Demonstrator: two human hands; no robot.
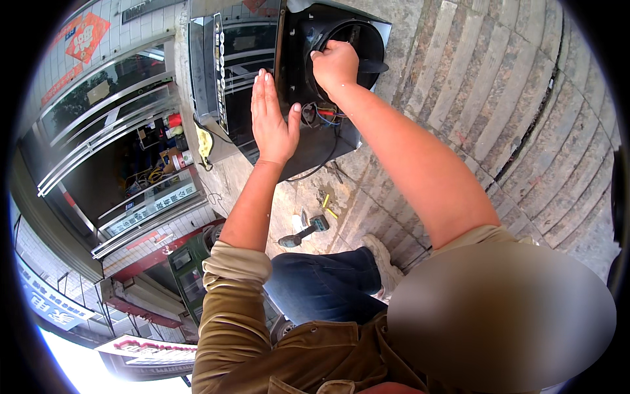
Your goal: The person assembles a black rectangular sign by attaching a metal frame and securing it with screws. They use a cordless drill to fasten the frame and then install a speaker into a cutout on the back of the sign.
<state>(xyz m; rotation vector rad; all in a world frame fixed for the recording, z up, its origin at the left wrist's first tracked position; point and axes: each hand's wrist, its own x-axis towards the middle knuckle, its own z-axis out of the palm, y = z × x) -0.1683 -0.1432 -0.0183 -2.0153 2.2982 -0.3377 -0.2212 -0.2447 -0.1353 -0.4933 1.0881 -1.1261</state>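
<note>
My left hand (272, 125) rests flat, fingers stretched, against the glossy dark front panel (246, 85) of a black box-shaped appliance that looks like a range hood. My right hand (336, 67) reaches into its round black fan housing (378, 41), fingers curled closed on the left part of the rim; the fingertips are partly hidden. Below that hand, coloured wires (326, 113) with a red piece among them show inside the open casing. A dark flap (374, 67) juts out at the right side of the round opening.
A cordless power tool (307, 232) lies on the paving near my shoe (380, 259), with two yellow sticks (331, 213) beside it. A yellow pouch-like item (205, 143) sits left of the appliance. Ridged stone paving (485, 98) stretches right; a cluttered shopfront (157, 157) stands left.
</note>
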